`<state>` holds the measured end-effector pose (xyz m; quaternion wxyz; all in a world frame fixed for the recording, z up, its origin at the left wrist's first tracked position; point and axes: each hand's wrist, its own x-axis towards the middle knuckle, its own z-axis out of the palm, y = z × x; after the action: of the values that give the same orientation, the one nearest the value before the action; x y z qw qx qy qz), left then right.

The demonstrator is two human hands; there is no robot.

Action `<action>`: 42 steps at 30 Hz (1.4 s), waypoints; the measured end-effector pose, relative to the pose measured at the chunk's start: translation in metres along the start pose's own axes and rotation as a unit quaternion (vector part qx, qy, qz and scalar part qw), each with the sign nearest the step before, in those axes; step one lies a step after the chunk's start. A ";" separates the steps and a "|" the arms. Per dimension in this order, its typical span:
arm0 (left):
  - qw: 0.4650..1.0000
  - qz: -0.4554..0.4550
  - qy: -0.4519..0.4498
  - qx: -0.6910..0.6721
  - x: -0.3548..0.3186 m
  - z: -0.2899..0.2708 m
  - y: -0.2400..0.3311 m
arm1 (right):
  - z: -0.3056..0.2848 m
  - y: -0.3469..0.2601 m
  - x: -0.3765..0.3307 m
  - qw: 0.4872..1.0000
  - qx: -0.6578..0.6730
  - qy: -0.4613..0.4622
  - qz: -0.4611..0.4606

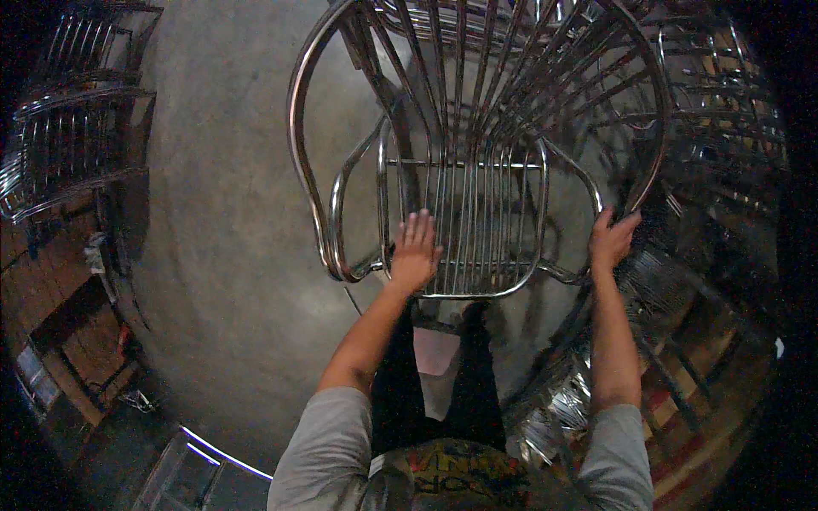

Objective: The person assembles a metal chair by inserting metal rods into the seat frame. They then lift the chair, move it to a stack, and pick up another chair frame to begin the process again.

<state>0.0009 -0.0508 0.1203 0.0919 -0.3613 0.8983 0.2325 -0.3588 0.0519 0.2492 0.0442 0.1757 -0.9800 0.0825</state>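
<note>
In front of me stands a shiny metal tube chair [464,230] with a slatted seat, a fanned-out back of thin bars and a large curved outer tube. My left hand [415,253] lies over the front left part of the seat, its fingers stretched out and pointing away from me. On the right side, my right hand [612,244] is wrapped round the curved side tube of the chair. Its palm side and part of the fingers are hidden.
More metal frames are stacked at the far left [72,145] and far right [724,111]. Brown boards [51,289] lie at the left edge. Below my right forearm are plastic-wrapped parts [562,400]. Grey concrete floor [221,213] stretches left of the chair.
</note>
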 end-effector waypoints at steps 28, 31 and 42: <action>0.999 -0.040 0.018 -0.001 0.045 -0.012 -0.037 | 0.010 0.013 -0.001 1.000 -0.023 0.006 -0.019; 0.998 -0.048 0.039 -0.012 0.043 -0.012 -0.039 | 0.007 0.010 -0.002 0.999 -0.027 -0.030 0.022; 0.998 -0.032 0.037 -0.025 0.041 -0.012 -0.044 | 0.004 0.005 -0.002 0.999 -0.034 -0.011 0.008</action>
<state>0.0020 -0.1093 0.1014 0.0572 -0.4006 0.8829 0.2381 -0.3589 0.0562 0.2439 0.0384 0.1673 -0.9840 0.0475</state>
